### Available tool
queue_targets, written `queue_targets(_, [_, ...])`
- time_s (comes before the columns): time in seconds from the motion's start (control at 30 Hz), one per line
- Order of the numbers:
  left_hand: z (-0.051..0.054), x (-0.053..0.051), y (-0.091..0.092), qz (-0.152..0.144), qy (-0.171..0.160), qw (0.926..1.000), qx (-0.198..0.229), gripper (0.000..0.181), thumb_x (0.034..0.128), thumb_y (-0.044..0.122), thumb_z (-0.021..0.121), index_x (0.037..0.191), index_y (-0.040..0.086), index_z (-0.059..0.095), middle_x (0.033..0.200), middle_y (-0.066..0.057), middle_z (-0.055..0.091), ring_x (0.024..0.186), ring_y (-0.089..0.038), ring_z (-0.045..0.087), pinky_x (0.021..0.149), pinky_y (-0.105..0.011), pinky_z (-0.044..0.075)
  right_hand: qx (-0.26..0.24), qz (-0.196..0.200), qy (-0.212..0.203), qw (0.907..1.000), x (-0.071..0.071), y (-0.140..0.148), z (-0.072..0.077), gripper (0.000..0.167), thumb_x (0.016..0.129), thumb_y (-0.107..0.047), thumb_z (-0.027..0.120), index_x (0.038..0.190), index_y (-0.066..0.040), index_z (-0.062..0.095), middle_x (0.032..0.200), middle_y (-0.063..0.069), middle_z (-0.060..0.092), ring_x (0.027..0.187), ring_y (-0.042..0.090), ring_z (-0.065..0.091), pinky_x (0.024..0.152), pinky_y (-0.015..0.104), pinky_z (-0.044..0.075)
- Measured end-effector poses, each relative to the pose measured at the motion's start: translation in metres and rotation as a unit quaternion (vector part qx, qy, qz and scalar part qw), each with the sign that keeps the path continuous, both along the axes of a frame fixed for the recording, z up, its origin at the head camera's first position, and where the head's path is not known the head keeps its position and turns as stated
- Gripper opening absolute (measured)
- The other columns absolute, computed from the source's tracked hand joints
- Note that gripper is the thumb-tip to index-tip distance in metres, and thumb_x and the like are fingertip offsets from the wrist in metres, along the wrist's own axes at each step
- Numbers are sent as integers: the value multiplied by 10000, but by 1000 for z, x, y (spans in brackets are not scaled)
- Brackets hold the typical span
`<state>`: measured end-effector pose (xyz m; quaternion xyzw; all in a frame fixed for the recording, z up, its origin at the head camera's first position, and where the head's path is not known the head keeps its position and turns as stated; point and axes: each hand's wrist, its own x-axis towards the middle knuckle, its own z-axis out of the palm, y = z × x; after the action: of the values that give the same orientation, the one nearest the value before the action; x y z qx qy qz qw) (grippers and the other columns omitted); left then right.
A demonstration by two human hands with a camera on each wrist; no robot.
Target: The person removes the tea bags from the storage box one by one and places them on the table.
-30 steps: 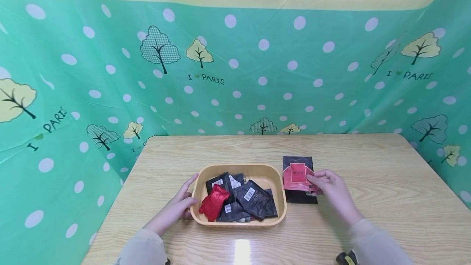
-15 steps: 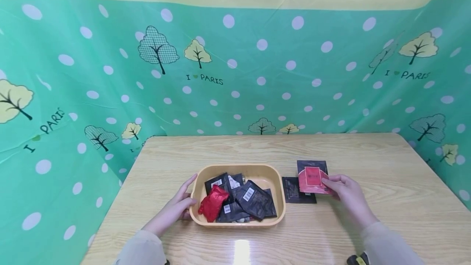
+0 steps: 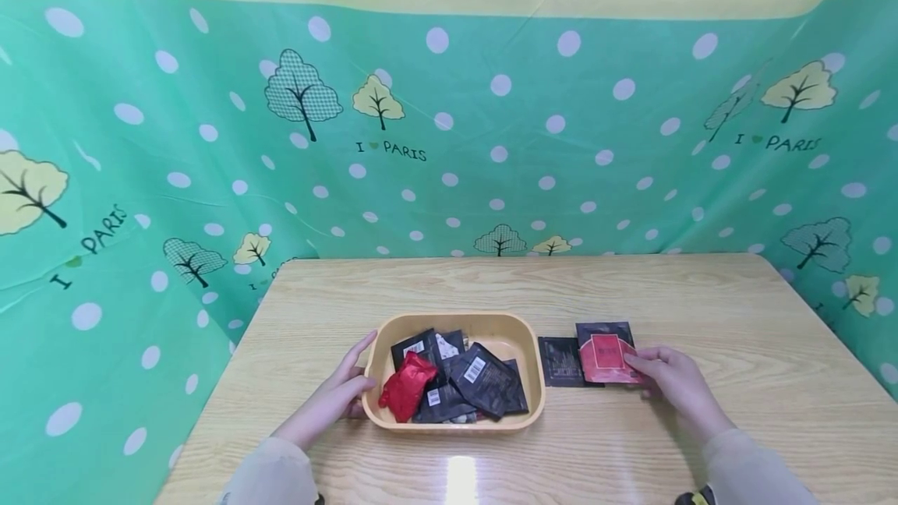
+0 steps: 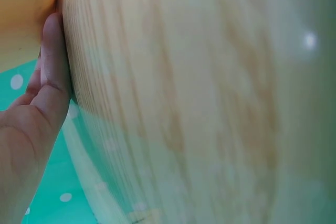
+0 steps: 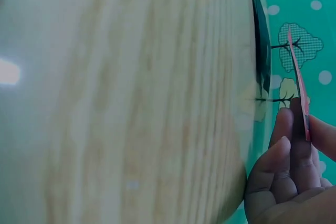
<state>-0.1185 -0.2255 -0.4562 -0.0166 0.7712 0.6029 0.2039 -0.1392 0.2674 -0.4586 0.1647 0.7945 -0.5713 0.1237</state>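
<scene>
My right hand [image 3: 677, 384] pinches a flat black and pink-red sachet [image 3: 606, 353] by its right edge, between thumb and fingers. In the right wrist view the sachet [image 5: 297, 72] shows edge-on, held above the table. Partly under it in the head view, a black sachet [image 3: 560, 361] lies beside the tub. With fingers fairly straight, my left hand [image 3: 340, 392] rests against the left end of the yellow plastic tub [image 3: 452, 428]. Inside the tub are several black sachets [image 3: 491, 380] with white barcode labels and a shiny red foil packet [image 3: 407, 390].
A light wood-grain table [image 3: 701, 294] carries everything. Behind it and at both sides hangs a green dotted cloth [image 3: 449, 139] printed with trees. Bright glare [image 3: 461, 478] shows at the table's front.
My right hand has carried the pink-red sachet rightward and a little nearer, uncovering the left part of the black sachet on the table. My left hand stays at the tub.
</scene>
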Motion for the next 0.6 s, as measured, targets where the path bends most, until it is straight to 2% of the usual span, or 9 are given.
queue_targets(0.13, [0, 1, 0, -17, -1, 10000, -14, 759, 960, 122, 486, 1597, 284, 106, 1472, -408, 310, 1145, -424, 618, 828, -454, 610, -36, 85, 10, 10000, 1, 2, -4, 506, 971, -203, 600, 1296, 156, 453, 899, -53, 673, 721, 81, 668, 629, 261, 580])
queue_targets(0.43, [0, 0, 1, 185, -59, 9996, -202, 736, 960, 139, 503, 1581, 333, 159, 1451, -353, 381, 1129, -391, 630, 842, -450, 607, -111, 96, 14, 9999, 0, 3, -8, 491, 976, -187, 585, 1286, 166, 443, 806, -47, 690, 688, 90, 665, 615, 263, 585])
queue_targets(0.6, [1, 1, 1, 185, -52, 9995, -236, 735, 958, 147, 508, 1579, 339, 165, 1443, -343, 396, 1124, -381, 633, 844, -448, 607, -79, 67, -44, 9999, 0, 4, -7, 435, 968, -186, 604, 1227, 144, 491, 776, -34, 665, 647, 99, 636, 586, 264, 574])
